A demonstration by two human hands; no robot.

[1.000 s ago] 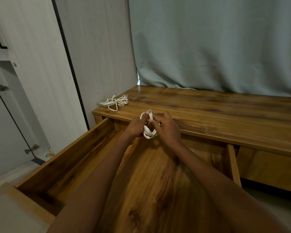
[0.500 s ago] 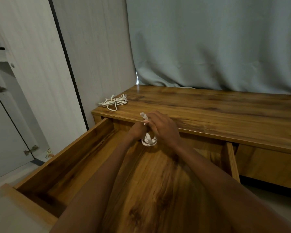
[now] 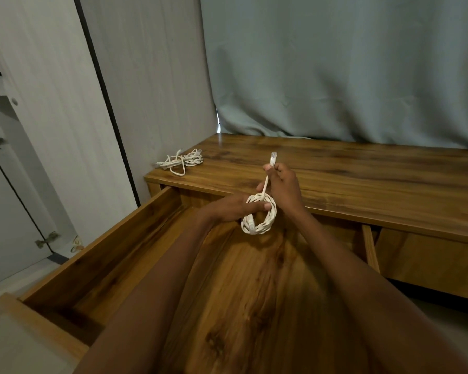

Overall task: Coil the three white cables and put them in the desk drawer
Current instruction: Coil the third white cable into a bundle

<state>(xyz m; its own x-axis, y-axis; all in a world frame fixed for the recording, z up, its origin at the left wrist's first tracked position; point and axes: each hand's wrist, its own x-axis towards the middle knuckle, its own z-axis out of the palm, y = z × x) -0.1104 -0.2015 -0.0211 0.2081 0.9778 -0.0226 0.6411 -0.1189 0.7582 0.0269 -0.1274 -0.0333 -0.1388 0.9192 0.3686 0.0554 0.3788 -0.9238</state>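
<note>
Right hand (image 3: 283, 184) now pulls cable end up; left hand (image 3: 234, 209) still grips coiled cable (image 3: 260, 220) over drawer (image 3: 135, 238).

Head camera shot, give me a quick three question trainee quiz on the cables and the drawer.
1. True or false: the drawer is closed.
2. Which hand pinches the cable end near the plug? A) left hand B) right hand
3. Fill in: the loose cables lie on the ____.

Key: 1 false, it stands open. 2 B; the left hand grips the coil. 3 desktop, at its far left corner.
</note>
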